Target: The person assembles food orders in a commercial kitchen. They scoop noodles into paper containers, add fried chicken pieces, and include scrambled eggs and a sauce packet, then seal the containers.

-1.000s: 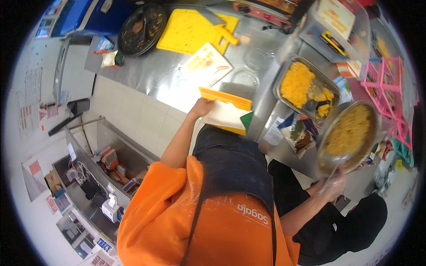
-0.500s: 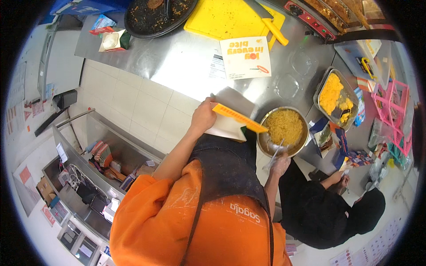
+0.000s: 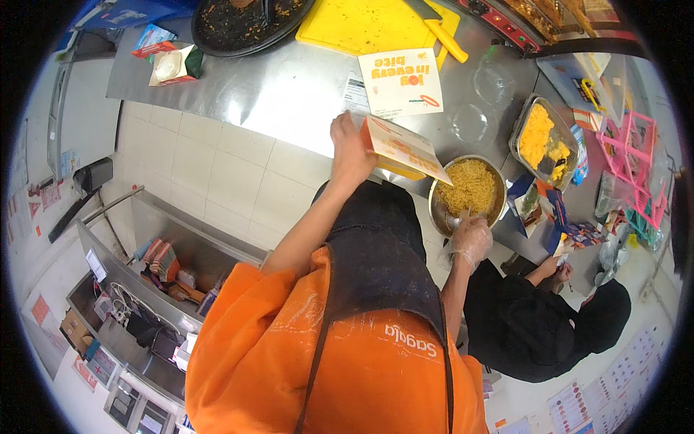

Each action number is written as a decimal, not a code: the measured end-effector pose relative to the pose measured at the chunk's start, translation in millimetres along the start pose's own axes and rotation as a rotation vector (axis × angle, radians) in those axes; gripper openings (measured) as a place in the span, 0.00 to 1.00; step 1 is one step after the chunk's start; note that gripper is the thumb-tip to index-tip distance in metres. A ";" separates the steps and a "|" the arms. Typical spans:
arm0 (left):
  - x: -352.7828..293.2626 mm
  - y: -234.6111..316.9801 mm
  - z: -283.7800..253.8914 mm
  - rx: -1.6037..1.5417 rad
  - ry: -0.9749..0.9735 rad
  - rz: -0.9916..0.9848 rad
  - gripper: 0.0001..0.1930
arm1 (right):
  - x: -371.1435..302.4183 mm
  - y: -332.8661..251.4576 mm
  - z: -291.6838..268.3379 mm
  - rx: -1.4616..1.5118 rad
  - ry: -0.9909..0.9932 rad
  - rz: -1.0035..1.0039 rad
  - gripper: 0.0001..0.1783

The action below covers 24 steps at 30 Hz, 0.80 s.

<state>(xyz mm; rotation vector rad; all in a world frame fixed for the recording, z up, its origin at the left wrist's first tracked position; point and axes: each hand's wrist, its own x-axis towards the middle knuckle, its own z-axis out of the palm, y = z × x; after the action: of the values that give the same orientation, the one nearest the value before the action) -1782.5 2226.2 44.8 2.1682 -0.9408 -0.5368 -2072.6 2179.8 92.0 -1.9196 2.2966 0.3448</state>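
Takeaway carton, white cardboard with orange and yellow panels, is in the left grip, its printed flap raised and slanting off to the right. The left grip is bent closed on the carton's near-left edge, fingers partly hidden behind the panel. To the right of it and a little lower, the right grip, in a clear glove, is curled shut around a metal utensil. Just ahead of the right grip is a metal bowl of fine yellow food (rice or short noodles, I cannot tell which), and the carton's flap reaches close to its rim. Beyond the left grip, on the steel table, lie a square printed card, a yellow cutting board and a yellow-handled knife. Ahead and right of the right grip sits a metal tray; farther right, a co-worker in black bends forward.
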 end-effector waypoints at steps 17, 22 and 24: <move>-110.6 58.2 125.6 -0.636 -0.645 -0.418 0.33 | -30.4 37.4 -13.2 0.146 -0.290 -0.001 0.18; -107.1 83.7 117.8 -0.731 -0.652 -0.491 0.36 | -58.6 39.6 -35.6 -0.096 -0.303 -0.041 0.17; -102.8 84.1 118.1 -0.675 -0.645 -0.505 0.36 | -64.8 46.9 -49.8 -0.119 -0.341 -0.075 0.17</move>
<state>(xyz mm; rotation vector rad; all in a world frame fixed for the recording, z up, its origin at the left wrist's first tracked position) -1959.4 2210.9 37.7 1.5936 -0.3851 -1.6057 -2104.3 2236.6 160.2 -1.8233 2.0201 0.7504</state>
